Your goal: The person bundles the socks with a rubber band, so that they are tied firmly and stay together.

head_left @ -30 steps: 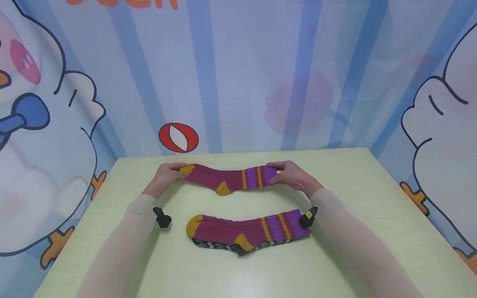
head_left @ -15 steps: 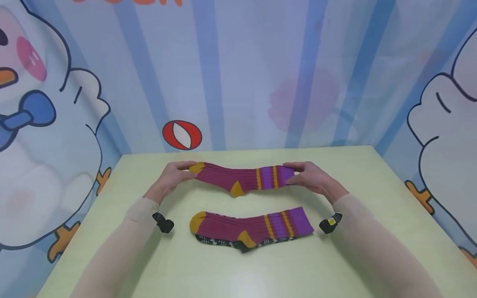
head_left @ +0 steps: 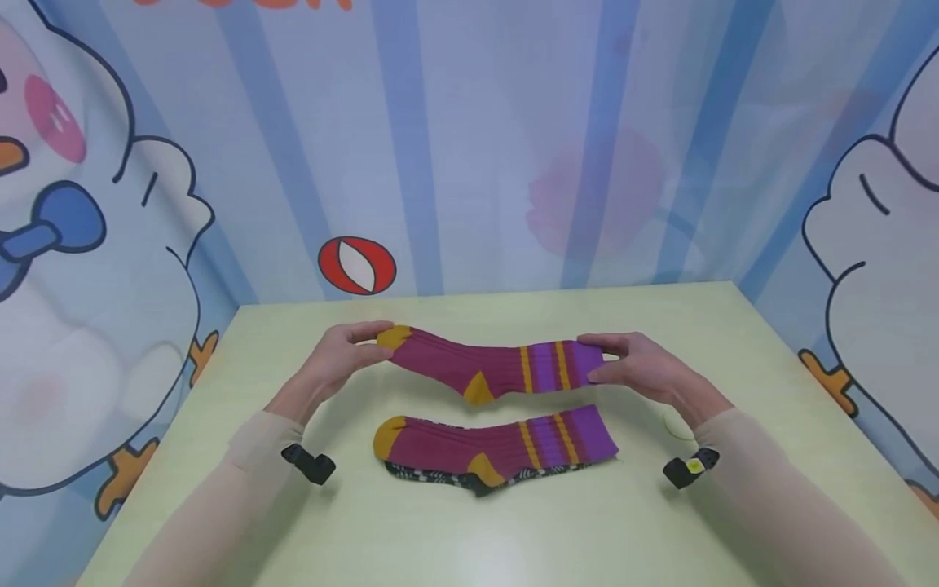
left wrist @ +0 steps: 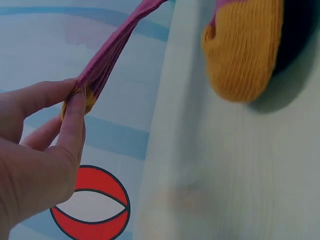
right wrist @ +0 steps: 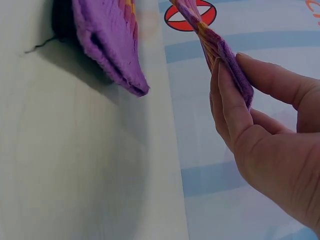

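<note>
A maroon sock [head_left: 447,359] with mustard toe and heel and a purple striped cuff is stretched between both hands, held above the table. My left hand [head_left: 341,355] pinches its mustard toe, as the left wrist view confirms. At the other end my right hand [head_left: 641,363] pinches the purple cuff between thumb and fingers. Nearer to me, a matching maroon sock [head_left: 455,444] lies flat on top of a dark patterned sock [head_left: 433,476], of which only the lower edge and a sliver above show.
The pale table [head_left: 411,538] ends at a blue striped backdrop [head_left: 484,163] with cartoon birds at both sides. A small dark camera [head_left: 311,465] sits on the left wrist, another camera [head_left: 689,467] on the right.
Both hands, still holding the sock, have moved right and slightly closer to me, bringing it nearer the socks on the table. The lower sock's purple cuff is now uncovered by the right wrist camera.
</note>
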`<control>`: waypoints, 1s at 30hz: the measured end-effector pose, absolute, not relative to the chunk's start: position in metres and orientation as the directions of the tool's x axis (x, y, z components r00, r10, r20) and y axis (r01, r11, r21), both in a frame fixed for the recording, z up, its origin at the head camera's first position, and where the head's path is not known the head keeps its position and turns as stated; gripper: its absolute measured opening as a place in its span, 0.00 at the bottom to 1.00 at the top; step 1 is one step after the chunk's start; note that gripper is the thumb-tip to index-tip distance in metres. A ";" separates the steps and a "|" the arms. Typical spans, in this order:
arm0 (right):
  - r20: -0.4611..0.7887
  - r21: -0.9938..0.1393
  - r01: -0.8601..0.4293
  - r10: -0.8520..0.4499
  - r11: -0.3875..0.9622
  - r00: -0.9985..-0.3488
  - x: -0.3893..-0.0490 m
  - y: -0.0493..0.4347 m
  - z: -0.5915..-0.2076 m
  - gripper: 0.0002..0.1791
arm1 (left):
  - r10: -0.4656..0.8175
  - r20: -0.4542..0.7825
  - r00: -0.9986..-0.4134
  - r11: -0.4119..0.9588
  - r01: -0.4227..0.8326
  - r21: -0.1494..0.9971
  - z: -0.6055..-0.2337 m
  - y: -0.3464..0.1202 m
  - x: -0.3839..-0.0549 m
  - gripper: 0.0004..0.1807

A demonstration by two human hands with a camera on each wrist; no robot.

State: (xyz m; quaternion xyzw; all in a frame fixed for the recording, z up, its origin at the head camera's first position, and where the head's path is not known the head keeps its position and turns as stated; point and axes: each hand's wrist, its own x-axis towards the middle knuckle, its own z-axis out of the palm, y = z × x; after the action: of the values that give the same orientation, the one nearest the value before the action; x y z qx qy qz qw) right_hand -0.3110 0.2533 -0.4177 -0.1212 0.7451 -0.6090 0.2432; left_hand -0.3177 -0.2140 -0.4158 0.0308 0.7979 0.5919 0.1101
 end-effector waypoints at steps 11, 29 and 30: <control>-0.232 -0.972 0.169 -0.518 0.166 -0.824 -0.285 0.264 -0.418 0.40 | 0.194 -0.174 -0.965 0.243 -0.125 0.962 -0.405 -0.211 -0.281 0.30; -0.271 -0.961 0.245 -0.601 0.127 -0.752 -0.260 0.276 -0.427 0.37 | 0.268 -0.210 -0.940 0.120 -0.184 0.976 -0.409 -0.215 -0.233 0.30; -0.273 -0.960 0.251 -0.607 0.123 -0.746 -0.260 0.276 -0.428 0.36 | 0.273 -0.216 -0.938 0.115 -0.192 0.975 -0.409 -0.215 -0.232 0.30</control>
State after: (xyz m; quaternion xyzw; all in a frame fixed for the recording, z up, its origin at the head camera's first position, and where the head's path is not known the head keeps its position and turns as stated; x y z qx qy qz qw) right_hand -0.2597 0.2760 -0.4279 -0.1326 0.6725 -0.6487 0.3308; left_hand -0.2324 -0.2148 -0.4094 0.0279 0.7259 0.6647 0.1745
